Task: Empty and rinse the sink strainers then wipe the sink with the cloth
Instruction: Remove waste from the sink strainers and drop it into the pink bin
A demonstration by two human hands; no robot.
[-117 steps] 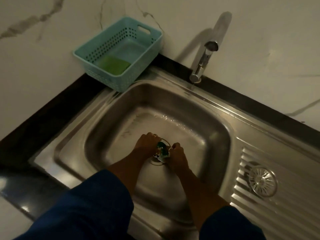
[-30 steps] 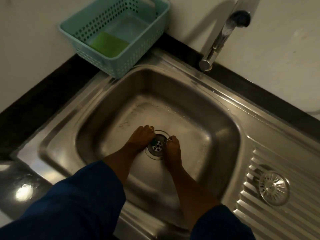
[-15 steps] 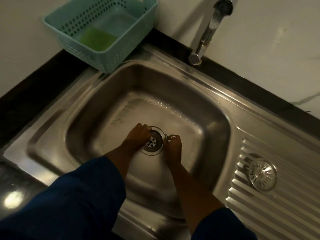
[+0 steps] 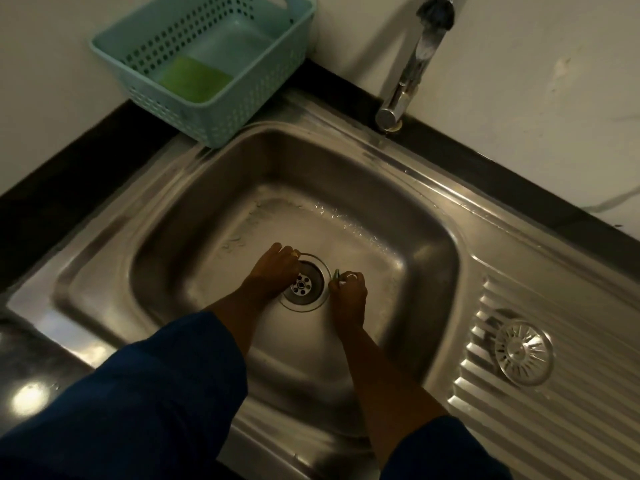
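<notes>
Strainer (image 4: 523, 355) was lying flat on the ribbed drainboard (image 4: 571, 414) at the right edge of the sink (image 4: 433, 244), shiny steel with radial slots, well apart from your hands. Bowl looked wet, drain (image 4: 304, 285) open in the middle of its floor. Your left hand (image 4: 273, 271) had its fingers bent down on the drain's left rim; couldn't tell if they gripped anything. Your right hand (image 4: 348, 294) was just right of the drain, fingertips pinched on a small greenish bit (image 4: 336, 274). Teal basket (image 4: 221, 133) at the back left corner held a green cloth (image 4: 195, 79). Tap (image 4: 405, 81) stood at the back edge.
</notes>
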